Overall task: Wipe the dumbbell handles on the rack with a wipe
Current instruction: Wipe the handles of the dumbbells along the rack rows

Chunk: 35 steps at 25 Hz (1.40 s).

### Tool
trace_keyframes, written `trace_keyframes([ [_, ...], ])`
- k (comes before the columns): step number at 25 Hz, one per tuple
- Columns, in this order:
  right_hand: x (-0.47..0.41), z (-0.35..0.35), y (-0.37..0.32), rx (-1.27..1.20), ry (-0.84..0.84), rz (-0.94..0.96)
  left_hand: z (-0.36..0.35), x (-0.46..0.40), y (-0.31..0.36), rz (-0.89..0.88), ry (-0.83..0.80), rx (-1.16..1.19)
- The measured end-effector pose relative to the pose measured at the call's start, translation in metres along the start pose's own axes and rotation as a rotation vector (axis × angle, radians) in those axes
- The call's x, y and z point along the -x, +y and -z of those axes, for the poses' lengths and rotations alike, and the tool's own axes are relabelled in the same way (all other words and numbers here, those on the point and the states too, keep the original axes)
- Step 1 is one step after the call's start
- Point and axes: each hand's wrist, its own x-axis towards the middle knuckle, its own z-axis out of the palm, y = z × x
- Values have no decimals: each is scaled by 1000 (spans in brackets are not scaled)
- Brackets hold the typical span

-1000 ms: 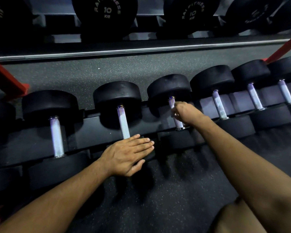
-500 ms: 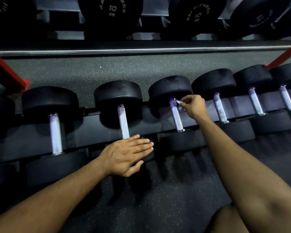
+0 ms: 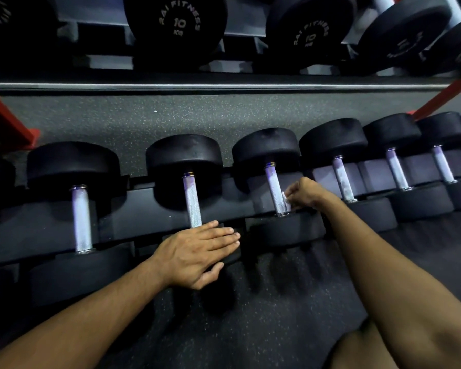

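Head view: your right hand (image 3: pixel 305 193) pinches a small white wipe (image 3: pixel 285 200) against the lower end of the third dumbbell handle (image 3: pixel 275 189). Your left hand (image 3: pixel 197 253) lies flat, fingers straight, on the neighbouring dumbbell's near head (image 3: pixel 228 258) on the rack (image 3: pixel 139 211).

Left hand (image 3: pixel 194 253) flat, fingers straight; right hand (image 3: pixel 305 193) curled, pinching.
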Motion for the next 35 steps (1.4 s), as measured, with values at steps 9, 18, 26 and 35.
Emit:
trace_keyframes([
  [9, -6, -15, -44, -59, 528, 178, -2, 1, -1, 8, -17, 8],
  [18, 13, 2, -11, 204, 110, 76, -5, 1, -2, -1, -9, -19],
  [26, 1, -2, -44, 1230, 444, 1053, -2, 1, 0, 3, -18, -31],
  [35, 6, -14, -47, 1602, -38, 887, -5, 2, 0, 11, -9, -19],
])
